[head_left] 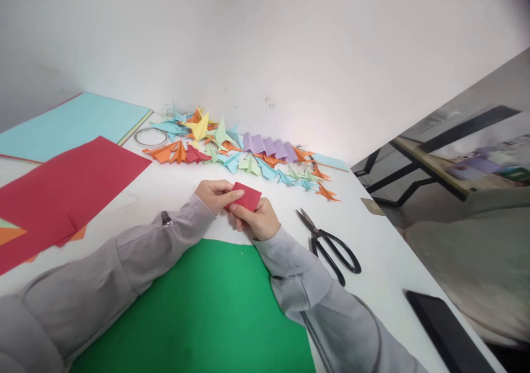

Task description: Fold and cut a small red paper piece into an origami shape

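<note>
Both hands grip one small red piece of paper [249, 194], which looks folded, above the white table. At its left edge, my left hand [215, 195] pinches it with the thumb lying on top. From the lower right, my right hand [261, 218] holds the same piece between thumb and fingers; the fingertips beneath are partly hidden. Under my forearms lies a large green sheet [199, 307]. Beyond the hands, many folded paper shapes [249, 164] in orange, yellow, green, blue and purple are heaped against the wall.
Black-handled scissors [327, 243] lie right of my hands, blades partly open. A black phone-like slab [445, 329] rests near the right table edge. Large red paper [78, 191] and light blue sheets [78, 124] cover the left side. A tape roll [150, 137] sits near the folded shapes.
</note>
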The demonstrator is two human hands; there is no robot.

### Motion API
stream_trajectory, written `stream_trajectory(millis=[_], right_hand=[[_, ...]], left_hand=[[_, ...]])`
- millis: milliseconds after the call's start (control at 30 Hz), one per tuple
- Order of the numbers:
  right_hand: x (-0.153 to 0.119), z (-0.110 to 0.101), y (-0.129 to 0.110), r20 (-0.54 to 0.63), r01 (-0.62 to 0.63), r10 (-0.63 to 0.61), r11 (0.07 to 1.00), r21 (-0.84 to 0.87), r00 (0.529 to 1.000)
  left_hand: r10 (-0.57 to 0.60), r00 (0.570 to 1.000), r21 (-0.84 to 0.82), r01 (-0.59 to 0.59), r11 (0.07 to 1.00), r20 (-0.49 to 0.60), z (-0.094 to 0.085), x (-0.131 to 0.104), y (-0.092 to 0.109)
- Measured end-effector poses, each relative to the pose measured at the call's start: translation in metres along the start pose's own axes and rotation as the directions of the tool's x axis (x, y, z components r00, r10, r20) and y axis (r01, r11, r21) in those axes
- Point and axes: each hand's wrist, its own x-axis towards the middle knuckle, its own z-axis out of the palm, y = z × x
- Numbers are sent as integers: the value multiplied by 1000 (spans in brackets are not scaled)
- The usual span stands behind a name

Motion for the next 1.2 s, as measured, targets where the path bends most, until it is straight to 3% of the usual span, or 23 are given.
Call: stream_trajectory(millis=[133,233,400,567,833,1033,1200], right_hand=[[1,3,4,-78,36,-40,998,-44,996],[0,5,6,-84,37,-42,997,-61,996],[-4,14,5,-172,28,-43,995,-91,984],[-6,21,1,-227,79,-156,945,-317,961],[-4,19,0,-164,139,-213,917,-374,963],[-7,21,0,-121,169,-235,900,-402,964],[-8,23,1,-160,145,-227,902,-406,961]], left_hand=[[-18,999,-22,19,1000,31,1,0,-1],[4,1000,-7,-4,1000,-22,0,0,-1],[-129,989,-6,129,992,-76,-1,0,-2],[-166,972,-13,166,986,-166,3,-3,3],[-172,948,27,185,982,-269,6,-2,4],[-82,936,181,152,972,-343,10,-3,2],[-95,924,203,180,962,-371,11,-4,6]])
